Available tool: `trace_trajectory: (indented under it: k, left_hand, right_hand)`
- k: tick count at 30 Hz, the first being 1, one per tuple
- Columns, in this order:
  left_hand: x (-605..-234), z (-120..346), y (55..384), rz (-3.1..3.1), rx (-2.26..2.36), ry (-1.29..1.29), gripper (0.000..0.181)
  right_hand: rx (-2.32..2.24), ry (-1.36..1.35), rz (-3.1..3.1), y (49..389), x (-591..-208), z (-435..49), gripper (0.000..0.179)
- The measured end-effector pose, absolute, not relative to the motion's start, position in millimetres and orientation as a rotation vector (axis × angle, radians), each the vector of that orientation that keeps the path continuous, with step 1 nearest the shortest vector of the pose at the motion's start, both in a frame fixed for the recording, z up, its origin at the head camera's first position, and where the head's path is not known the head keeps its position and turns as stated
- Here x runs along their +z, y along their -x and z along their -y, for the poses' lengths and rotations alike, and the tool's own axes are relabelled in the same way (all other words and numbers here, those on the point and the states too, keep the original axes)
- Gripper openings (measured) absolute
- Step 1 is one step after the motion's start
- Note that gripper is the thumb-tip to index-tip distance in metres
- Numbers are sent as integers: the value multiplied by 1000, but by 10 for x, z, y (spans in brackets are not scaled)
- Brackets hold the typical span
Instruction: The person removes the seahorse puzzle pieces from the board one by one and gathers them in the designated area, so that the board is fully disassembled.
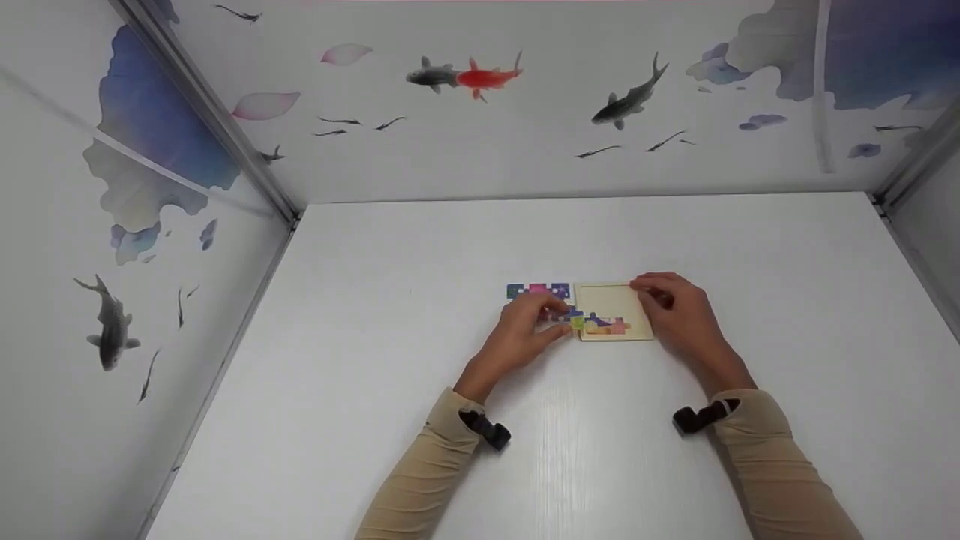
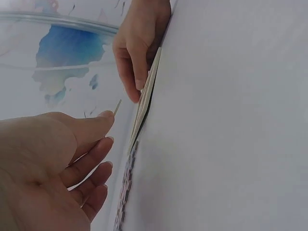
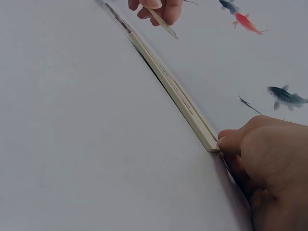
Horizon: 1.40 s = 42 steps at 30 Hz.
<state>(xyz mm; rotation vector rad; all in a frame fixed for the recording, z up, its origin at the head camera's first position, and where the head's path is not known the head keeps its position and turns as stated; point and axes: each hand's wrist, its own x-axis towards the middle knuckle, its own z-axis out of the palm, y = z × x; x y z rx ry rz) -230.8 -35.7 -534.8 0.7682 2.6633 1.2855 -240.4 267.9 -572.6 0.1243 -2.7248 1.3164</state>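
My left hand (image 1: 525, 326) pinches a small, thin jigsaw piece (image 2: 117, 107) between thumb and fingers. In the head view this piece overlaps the left edge of a shallow wooden puzzle tray (image 1: 606, 298); both wrist views show it raised above the tray. Several colourful jigsaw pieces (image 1: 618, 327) lie joined along the tray's lower part, with bare wood above them. At the tray's right side, my right hand (image 1: 681, 309) holds the edge, its thumb and fingers against the rim (image 3: 211, 144).
More jigsaw pieces (image 1: 538, 289), purple, pink and teal, lie left of the tray, partly hidden by the left hand. The white table (image 1: 420, 255) meets a back wall (image 1: 525, 165) and a left wall (image 1: 247, 300) painted with fish.
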Motion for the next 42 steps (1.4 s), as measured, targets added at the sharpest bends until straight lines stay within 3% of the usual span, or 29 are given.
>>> trace_trajectory:
  k: [42]
  left_hand:
    - [-5332,525,2335,-2609,1075,-635,25]
  right_hand:
    - [1310,-117,2720,2403,-5708,-2658,29]
